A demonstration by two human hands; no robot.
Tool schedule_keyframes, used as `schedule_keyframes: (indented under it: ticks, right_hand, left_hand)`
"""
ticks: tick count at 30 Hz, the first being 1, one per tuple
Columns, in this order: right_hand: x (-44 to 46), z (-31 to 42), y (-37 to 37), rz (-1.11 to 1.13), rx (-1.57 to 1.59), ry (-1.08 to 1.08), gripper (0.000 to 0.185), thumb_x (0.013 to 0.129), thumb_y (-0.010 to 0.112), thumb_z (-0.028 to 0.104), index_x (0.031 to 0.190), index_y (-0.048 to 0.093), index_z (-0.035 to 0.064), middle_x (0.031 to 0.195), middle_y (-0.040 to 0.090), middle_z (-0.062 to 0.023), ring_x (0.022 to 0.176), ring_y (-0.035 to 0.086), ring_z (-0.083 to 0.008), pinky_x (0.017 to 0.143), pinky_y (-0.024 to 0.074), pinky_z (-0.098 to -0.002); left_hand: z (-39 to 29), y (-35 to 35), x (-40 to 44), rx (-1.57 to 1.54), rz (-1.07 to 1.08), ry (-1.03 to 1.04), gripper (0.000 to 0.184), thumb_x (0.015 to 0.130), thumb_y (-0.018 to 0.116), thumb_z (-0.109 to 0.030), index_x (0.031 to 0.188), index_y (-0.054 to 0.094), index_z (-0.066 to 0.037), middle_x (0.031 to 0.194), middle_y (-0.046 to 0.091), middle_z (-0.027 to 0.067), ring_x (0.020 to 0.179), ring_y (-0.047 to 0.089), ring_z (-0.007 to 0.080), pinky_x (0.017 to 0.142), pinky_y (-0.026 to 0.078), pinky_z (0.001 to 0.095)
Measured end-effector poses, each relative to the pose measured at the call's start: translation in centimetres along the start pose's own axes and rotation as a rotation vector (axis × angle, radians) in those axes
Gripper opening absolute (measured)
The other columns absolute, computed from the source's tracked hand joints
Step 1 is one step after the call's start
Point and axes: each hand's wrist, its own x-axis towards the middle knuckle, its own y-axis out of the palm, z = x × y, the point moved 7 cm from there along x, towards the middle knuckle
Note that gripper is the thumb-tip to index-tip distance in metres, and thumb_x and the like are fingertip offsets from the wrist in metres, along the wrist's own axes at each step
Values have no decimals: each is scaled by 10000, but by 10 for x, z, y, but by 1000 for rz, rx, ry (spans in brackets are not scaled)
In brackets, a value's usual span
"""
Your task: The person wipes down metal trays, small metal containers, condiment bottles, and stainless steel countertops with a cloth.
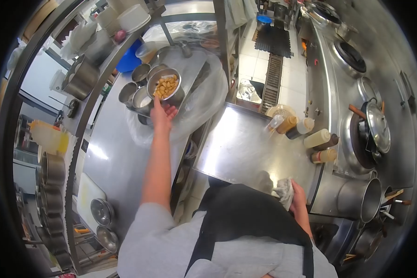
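My left hand (163,116) reaches over the left counter to a round steel container (175,99) filled with golden-brown chunks (166,86). Its thumb lies at the near rim and its fingers curl against the outside wall, so the hand grips the container. Beside that stand several more steel containers, one holding something white (142,98). Over the middle steel worktop's near right edge, my right hand (298,196) is closed around a crumpled greyish cloth (285,192). Part of its fingers is hidden by the cloth.
Several sauce bottles (317,138) line the worktop's (231,143) right side. A large steel pot (360,198) stands at the right, near a wok station with a lidded pan (378,127). Shelving posts (220,37) rise by the left counter. Two metal bowls (102,211) sit near a white board.
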Motion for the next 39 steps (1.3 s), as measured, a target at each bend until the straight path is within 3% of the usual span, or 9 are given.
schedule_keyframes:
  ticks: [5, 9, 15, 22, 27, 31, 34, 36, 39]
  right_hand:
    - [-1, 4, 21, -36, -105, -22, 348, 1067, 572, 284, 1139, 670, -42, 999, 721, -130, 851, 719, -234, 747, 586, -370]
    - [-7, -18, 21, -102, -53, -25, 345, 1060, 585, 277, 1106, 683, -51, 985, 724, -131, 852, 720, -235, 751, 587, -377]
    - [-15, -46, 21, -171, -65, -16, 361, 1052, 603, 275, 1152, 688, -61, 1031, 731, -140, 895, 720, -234, 801, 575, -372]
    - [-43, -46, 40, -258, -58, -108, 369, 1054, 618, 305, 1139, 702, -45, 1056, 745, -131, 944, 726, -223, 838, 567, -353]
    - [-64, -72, 10, -312, 13, -155, 356, 1049, 636, 280, 1153, 715, -51, 1054, 747, -109, 932, 715, -189, 835, 552, -326]
    - [-75, -87, -3, -335, 76, -122, 364, 1052, 635, 287, 1173, 706, -49, 1044, 746, -112, 904, 710, -180, 812, 556, -325]
    - [-71, -86, -18, -333, 75, -129, 387, 1062, 617, 304, 1193, 695, -51, 1089, 741, -127, 940, 718, -198, 843, 564, -336]
    - [-70, -76, -13, -288, 221, -150, 413, 1074, 590, 319, 1228, 674, -55, 1140, 734, -143, 992, 726, -224, 887, 571, -356]
    - [-59, -66, -27, -248, 278, -168, 437, 1083, 568, 330, 1259, 655, -61, 1174, 730, -156, 1033, 730, -250, 924, 574, -376]
  left_hand:
    - [-8, 11, 65, 94, 133, -71, 327, 926, 675, -113, 1188, 569, 51, 971, 674, 139, 804, 705, 277, 694, 645, 425]
    - [-5, 26, 59, -35, 184, -1, 301, 882, 629, 12, 1168, 571, 85, 1051, 693, 214, 797, 721, 303, 744, 667, 460]
    - [-17, 105, 70, -93, 344, 24, 295, 878, 634, 20, 1154, 568, 101, 1024, 691, 217, 793, 719, 306, 740, 669, 458]
    - [20, 179, 148, -16, 285, -5, 270, 893, 640, 0, 1135, 593, 110, 950, 705, 189, 684, 709, 287, 667, 662, 453]
    - [56, 182, 191, -52, 462, -100, 334, 961, 687, -139, 1228, 580, 30, 1052, 590, 157, 938, 680, 308, 880, 640, 486]
    - [43, 178, 154, -55, 387, -108, 555, 979, 686, -294, 1360, 465, 44, 1165, 493, 180, 1046, 652, 331, 1009, 586, 497]
    - [36, 174, 121, -138, 365, -92, 603, 989, 682, -354, 1381, 451, 41, 1228, 490, 207, 1053, 646, 335, 1008, 577, 454]
    - [58, 166, 86, -100, 288, -133, 509, 1004, 674, -336, 1316, 524, 37, 1181, 563, 184, 977, 649, 298, 950, 581, 413]
    - [111, 167, 28, 425, 610, 85, 323, 1016, 658, -252, 1211, 629, 3, 992, 635, 94, 877, 659, 230, 827, 585, 362]
